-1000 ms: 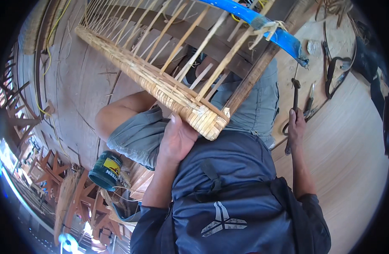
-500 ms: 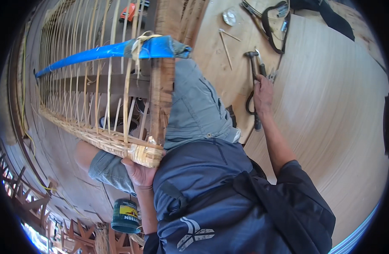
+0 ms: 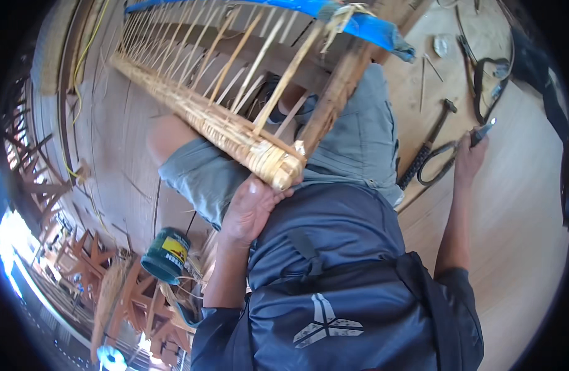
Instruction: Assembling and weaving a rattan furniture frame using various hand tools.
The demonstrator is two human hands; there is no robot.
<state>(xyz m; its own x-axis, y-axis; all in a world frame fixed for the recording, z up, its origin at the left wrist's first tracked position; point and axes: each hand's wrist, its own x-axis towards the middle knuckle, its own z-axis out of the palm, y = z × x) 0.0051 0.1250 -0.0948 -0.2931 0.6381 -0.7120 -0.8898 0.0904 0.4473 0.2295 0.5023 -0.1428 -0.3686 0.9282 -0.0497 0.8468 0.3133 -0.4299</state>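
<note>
A long woven rattan frame (image 3: pixel 213 133) with upright canes slants across my lap, its near end bound in pale strips. My left hand (image 3: pixel 247 210) grips that bound end from below, thumb at the side and fingers curled under it. Blue wrapping (image 3: pixel 358 28) covers the frame's upper rail, tied with a strip near its end. Out to the right, my right hand (image 3: pixel 470 161) is closed round a small dark-handled tool (image 3: pixel 480 133) with a short bright metal tip, raised off the board. A hammer (image 3: pixel 428 145) lies beside that hand, next to a black loop-shaped handle (image 3: pixel 436 166).
A wooden beam (image 3: pixel 337 93) runs past the frame's near end. Farther off on the board lie thin sticks (image 3: pixel 422 83), a clear crumpled lump (image 3: pixel 441 46) and a black strap (image 3: pixel 482 86). A dark green bucket (image 3: pixel 165 255) is at lower left, near stacked wooden pieces (image 3: pixel 86 272).
My right hand has picked up the dark-handled tool and moved right with it, away from the hammer. The view has turned, so the frame now slants more.
</note>
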